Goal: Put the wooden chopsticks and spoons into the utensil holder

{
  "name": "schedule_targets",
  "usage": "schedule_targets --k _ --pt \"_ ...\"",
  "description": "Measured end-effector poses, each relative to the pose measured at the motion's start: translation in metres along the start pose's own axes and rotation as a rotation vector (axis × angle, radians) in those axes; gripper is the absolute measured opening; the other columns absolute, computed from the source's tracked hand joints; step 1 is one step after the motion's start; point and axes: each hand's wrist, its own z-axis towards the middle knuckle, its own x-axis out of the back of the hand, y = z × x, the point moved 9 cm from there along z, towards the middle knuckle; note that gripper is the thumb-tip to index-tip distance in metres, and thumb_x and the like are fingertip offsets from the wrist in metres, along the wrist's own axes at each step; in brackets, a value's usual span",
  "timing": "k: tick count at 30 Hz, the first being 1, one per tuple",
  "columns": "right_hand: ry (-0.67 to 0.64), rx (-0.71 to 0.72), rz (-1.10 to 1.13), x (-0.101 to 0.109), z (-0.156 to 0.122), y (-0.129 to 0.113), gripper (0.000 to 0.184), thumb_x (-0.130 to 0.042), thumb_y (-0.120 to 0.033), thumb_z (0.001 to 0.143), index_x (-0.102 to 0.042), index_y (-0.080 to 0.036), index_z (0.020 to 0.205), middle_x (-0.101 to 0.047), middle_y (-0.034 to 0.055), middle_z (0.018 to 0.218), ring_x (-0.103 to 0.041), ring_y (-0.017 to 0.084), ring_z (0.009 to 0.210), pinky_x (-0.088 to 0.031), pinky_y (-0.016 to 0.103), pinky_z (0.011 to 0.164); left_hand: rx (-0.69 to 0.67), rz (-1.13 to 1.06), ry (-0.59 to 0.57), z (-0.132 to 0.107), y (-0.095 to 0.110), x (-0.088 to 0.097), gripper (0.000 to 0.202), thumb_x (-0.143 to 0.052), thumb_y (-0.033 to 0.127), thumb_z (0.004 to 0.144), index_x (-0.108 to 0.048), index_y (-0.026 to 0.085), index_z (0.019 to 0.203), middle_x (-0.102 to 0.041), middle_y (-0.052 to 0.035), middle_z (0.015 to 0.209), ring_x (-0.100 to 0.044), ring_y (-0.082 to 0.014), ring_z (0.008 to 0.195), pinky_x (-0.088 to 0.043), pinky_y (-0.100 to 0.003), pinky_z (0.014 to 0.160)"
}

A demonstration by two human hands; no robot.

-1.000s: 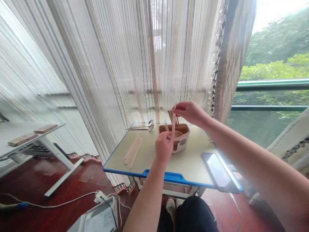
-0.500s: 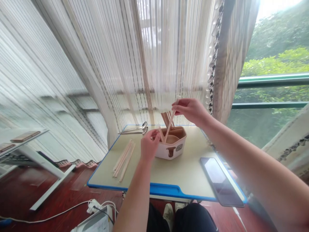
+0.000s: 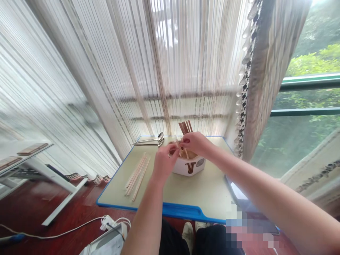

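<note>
A white holder (image 3: 189, 166) with a brown inside stands near the far middle of a small beige table (image 3: 170, 191) with a blue rim. Several brown chopsticks (image 3: 185, 126) stand upright at its back. My right hand (image 3: 196, 142) is over the holder, fingers pinched on a light wooden chopstick (image 3: 178, 146) that slants down into it. My left hand (image 3: 162, 165) is at the holder's left rim, fingers curled; what it holds, if anything, is hidden. A bundle of light wooden chopsticks (image 3: 137, 174) lies flat on the table's left side.
Two metal spoons (image 3: 150, 140) lie at the table's far left, against a sheer striped curtain (image 3: 148, 67). A phone (image 3: 240, 197) lies at the near right edge, partly under my right forearm. A second white table (image 3: 23, 156) stands at left; cables and a power strip (image 3: 108, 222) lie on the red floor.
My right hand has come down from above the holder to its rim, lowering the light chopstick into it. My left hand has stayed beside the holder. The camera has shifted.
</note>
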Motion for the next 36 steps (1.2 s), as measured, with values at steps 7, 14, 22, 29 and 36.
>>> schedule_targets --k 7,14,22,29,36 --pt "-0.016 -0.058 0.233 -0.008 -0.006 0.012 0.022 -0.059 -0.039 0.071 -0.067 -0.022 0.082 -0.068 0.0012 0.081 -0.06 0.013 0.073 -0.04 0.02 0.057 0.032 0.006 -0.024 -0.005 -0.005 -0.003 0.019 -0.055 0.031 0.078 -0.064 0.02 0.091 -0.068 -0.0026 0.084 -0.059 -0.016 0.081 -0.043 -0.028 0.074" --pt "0.035 -0.059 0.33 -0.011 -0.009 0.015 0.015 -0.058 -0.03 0.072 -0.067 -0.022 0.081 -0.067 0.0009 0.075 -0.06 0.013 0.068 -0.043 0.021 0.059 0.039 0.003 0.001 -0.001 -0.001 -0.004 0.021 -0.055 0.033 0.078 -0.065 0.019 0.091 -0.068 -0.0045 0.084 -0.06 -0.0175 0.08 -0.045 -0.029 0.074" --pt "-0.005 -0.071 0.387 -0.016 -0.007 0.011 0.011 -0.057 -0.026 0.073 -0.066 -0.02 0.075 -0.064 -0.0023 0.062 -0.055 0.009 0.05 -0.04 0.02 0.049 0.079 0.009 0.026 -0.002 -0.005 -0.008 0.022 -0.053 0.035 0.079 -0.066 0.018 0.086 -0.067 -0.004 0.08 -0.06 -0.0159 0.075 -0.046 -0.028 0.071" --pt "0.067 -0.099 0.392 -0.005 -0.016 0.014 0.015 -0.058 -0.029 0.073 -0.066 -0.021 0.083 -0.067 0.0009 0.075 -0.059 0.012 0.062 -0.044 0.022 0.055 0.086 -0.018 0.147 -0.015 -0.001 0.005 0.027 -0.059 0.035 0.075 -0.062 0.021 0.098 -0.066 -0.0054 0.094 -0.059 -0.0169 0.087 -0.045 -0.029 0.078" --pt "0.296 0.22 0.404 0.02 -0.065 -0.065 0.026 -0.046 -0.035 0.084 -0.061 -0.022 0.1 -0.066 0.0049 0.089 -0.06 0.014 0.069 -0.046 0.026 0.067 0.286 0.203 0.584 -0.077 -0.079 0.075 0.041 -0.048 0.034 0.082 -0.049 0.016 0.118 -0.056 -0.0138 0.116 -0.05 -0.0227 0.109 -0.039 -0.038 0.092"
